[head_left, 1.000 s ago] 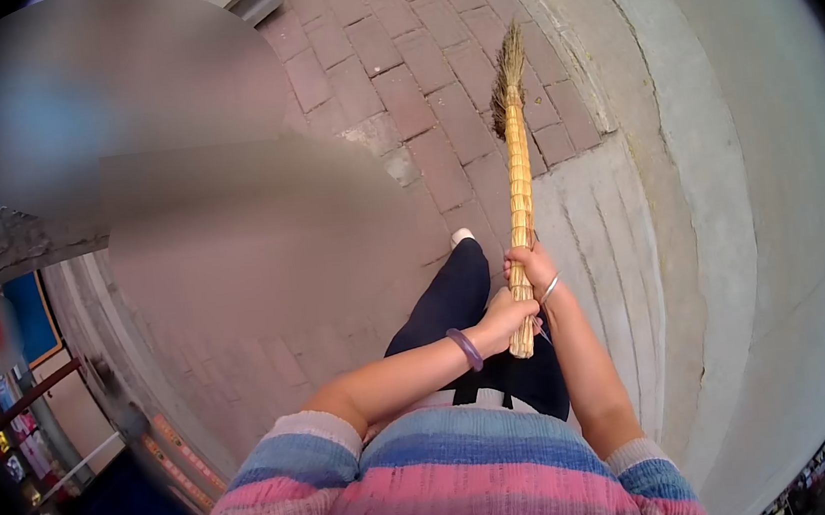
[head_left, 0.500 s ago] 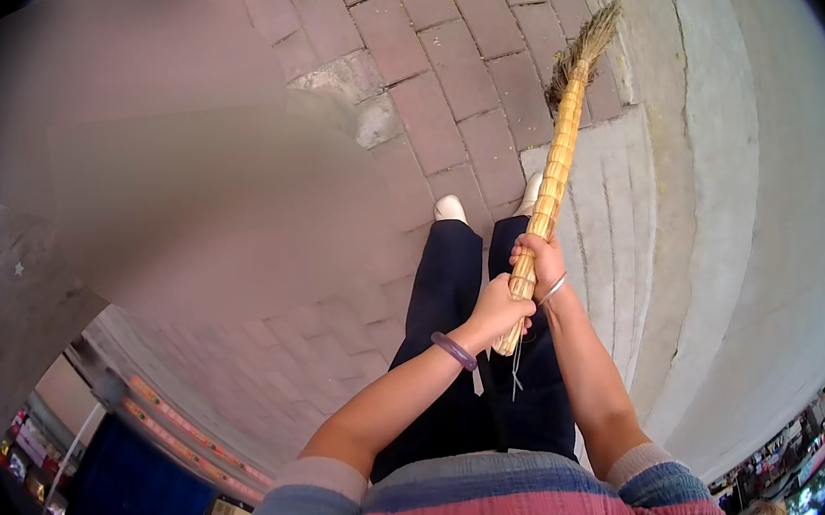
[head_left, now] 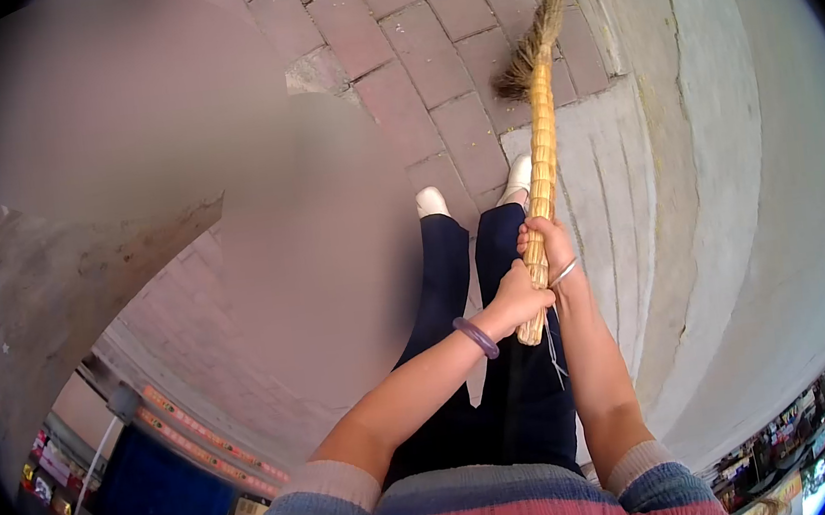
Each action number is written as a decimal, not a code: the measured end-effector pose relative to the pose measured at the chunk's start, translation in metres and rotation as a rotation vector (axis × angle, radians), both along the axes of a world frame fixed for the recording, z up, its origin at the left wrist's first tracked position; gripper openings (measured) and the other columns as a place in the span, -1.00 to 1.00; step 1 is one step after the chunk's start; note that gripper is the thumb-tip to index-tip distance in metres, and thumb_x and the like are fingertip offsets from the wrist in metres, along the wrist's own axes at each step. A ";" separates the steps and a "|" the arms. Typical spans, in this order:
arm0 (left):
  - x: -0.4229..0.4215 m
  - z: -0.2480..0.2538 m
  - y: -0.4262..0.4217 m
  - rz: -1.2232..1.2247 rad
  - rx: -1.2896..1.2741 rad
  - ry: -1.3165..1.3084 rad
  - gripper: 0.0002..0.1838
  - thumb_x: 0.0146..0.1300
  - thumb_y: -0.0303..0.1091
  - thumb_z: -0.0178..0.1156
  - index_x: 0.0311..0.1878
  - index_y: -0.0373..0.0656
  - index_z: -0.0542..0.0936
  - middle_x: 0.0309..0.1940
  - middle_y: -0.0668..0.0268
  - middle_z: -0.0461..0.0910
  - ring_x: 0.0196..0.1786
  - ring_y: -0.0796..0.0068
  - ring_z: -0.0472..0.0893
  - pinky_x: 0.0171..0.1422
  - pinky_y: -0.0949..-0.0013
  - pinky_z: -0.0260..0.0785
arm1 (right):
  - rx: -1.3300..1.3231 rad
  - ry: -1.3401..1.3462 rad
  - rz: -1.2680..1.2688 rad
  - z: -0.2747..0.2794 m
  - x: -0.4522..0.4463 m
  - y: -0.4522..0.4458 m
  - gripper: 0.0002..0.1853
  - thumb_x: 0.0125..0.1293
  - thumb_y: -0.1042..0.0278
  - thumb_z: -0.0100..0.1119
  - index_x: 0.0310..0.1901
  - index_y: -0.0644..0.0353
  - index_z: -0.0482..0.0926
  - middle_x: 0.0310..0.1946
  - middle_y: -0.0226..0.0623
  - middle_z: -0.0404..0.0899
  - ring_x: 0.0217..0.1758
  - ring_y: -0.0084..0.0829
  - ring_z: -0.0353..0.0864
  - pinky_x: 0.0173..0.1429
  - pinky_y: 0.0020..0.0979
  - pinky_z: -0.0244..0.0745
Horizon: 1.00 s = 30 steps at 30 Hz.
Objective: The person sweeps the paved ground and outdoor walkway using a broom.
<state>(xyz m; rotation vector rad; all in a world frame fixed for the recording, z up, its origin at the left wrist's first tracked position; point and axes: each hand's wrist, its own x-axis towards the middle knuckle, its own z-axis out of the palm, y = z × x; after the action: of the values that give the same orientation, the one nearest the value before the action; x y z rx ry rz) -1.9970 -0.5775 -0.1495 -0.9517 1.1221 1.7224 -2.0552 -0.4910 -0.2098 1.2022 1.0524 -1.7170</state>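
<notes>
A straw broom (head_left: 541, 133) with a yellow, banded handle reaches away from me, its brown bristles (head_left: 533, 49) over the brick paving. Near the handle's lower end, my left hand (head_left: 519, 297) is closed around it, a purple bangle on that wrist. Just above, my right hand (head_left: 554, 243) grips the same handle, with a silver bangle at the wrist. A thin loose cord (head_left: 554, 353) hangs from the handle's end. Whether the bristle tips touch the ground I cannot tell.
Reddish paving bricks (head_left: 411, 51) lie ahead of my white shoes (head_left: 431, 201). Pale concrete (head_left: 717, 185) curves along the right side, with a ridged slab (head_left: 590, 178) beside my foot. A large blurred patch hides much of the left. A blue panel (head_left: 156, 496) stands at lower left.
The broom's bristle end has swung left and lies more in line with my body. Both hands have shifted slightly right and away from me, still holding the handle.
</notes>
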 end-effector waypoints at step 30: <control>-0.133 0.071 0.050 0.598 -0.103 0.081 -0.63 0.05 -0.66 0.07 -0.14 -0.22 0.15 -0.42 0.23 0.41 -0.52 0.50 0.51 -0.53 0.44 0.42 | -0.383 0.077 0.365 0.054 -0.167 -0.010 -0.73 0.08 0.53 0.05 -0.19 0.23 0.23 -0.51 -0.26 0.40 -0.58 -0.52 0.41 -0.55 -0.48 0.41</control>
<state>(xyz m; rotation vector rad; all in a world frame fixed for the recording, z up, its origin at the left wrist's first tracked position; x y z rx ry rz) -2.1304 -0.5270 -0.0785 -1.3931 1.0468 2.2053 -2.2221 -0.5006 -0.1562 0.6624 0.8719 -1.5900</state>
